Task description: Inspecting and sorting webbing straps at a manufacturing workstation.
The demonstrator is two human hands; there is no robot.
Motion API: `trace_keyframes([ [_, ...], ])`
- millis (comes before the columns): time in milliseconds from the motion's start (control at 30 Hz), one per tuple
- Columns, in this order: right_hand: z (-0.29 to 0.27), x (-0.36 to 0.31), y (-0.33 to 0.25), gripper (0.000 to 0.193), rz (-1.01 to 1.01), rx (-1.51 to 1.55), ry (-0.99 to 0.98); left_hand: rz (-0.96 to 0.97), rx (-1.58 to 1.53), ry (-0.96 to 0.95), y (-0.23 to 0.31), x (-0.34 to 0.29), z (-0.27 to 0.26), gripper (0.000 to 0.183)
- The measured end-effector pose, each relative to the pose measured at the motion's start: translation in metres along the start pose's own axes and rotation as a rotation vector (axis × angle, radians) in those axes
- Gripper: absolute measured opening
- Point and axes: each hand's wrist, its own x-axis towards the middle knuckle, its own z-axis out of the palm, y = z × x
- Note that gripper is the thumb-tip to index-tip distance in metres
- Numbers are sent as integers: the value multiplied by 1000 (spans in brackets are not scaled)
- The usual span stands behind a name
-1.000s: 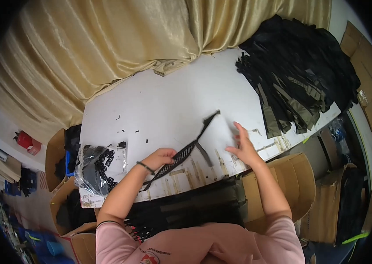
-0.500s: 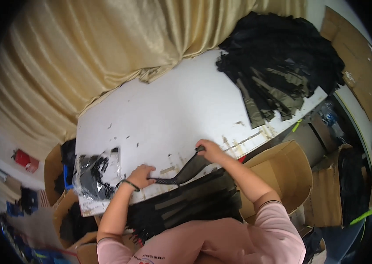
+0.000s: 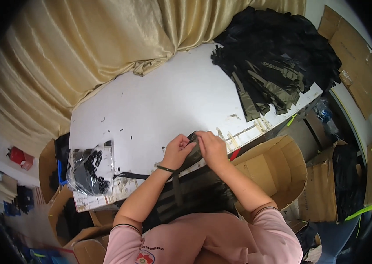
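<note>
Both hands are together over the white table (image 3: 151,105), close to its front edge. My left hand (image 3: 177,152) pinches the end of a black fabric strip (image 3: 193,149). Right against it, my right hand (image 3: 211,148) grips the same end, its fingertips nearly meeting the left ones. Fingers hide whatever detail lies at that end. From the hands the strip runs down toward me, and a narrow black strap (image 3: 131,175) trails out to the left under my left forearm. Below the hands lies a layer of black and dark olive strips (image 3: 195,193), partly covered by my arms.
At the table's left corner lies a clear plastic bag (image 3: 80,176) with small black plastic pieces (image 3: 98,163). A big heap of black garment-like pieces (image 3: 278,53) covers the far right. Open cardboard boxes stand at right (image 3: 282,171) and left (image 3: 60,220). A gold curtain (image 3: 85,48) hangs behind.
My left hand has moved right and up from the strap's left part to meet the right hand at the strip's upper end. The strap's tail now lies loose to the left.
</note>
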Motion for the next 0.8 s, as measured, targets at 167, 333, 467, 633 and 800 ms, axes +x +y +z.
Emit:
trace_keyframes([
  [167, -9, 3, -11, 22, 10, 106, -84, 0, 58, 32, 6, -8, -11, 17],
  [333, -11, 11, -13, 22, -17, 198, -149, 45, 132, -7, 16, -23, -12, 19],
  [467, -14, 14, -14, 12, -127, 100, -194, 76, 330, -12, 31, -38, -11, 19],
  [633, -13, 15, -2, 16, -45, -6, -104, 365, 590, 53, 34, -52, -4, 18],
  [800, -2, 6, 6, 20, 814, 1009, -343, 432, 748, 78, 31, -44, -14, 16],
])
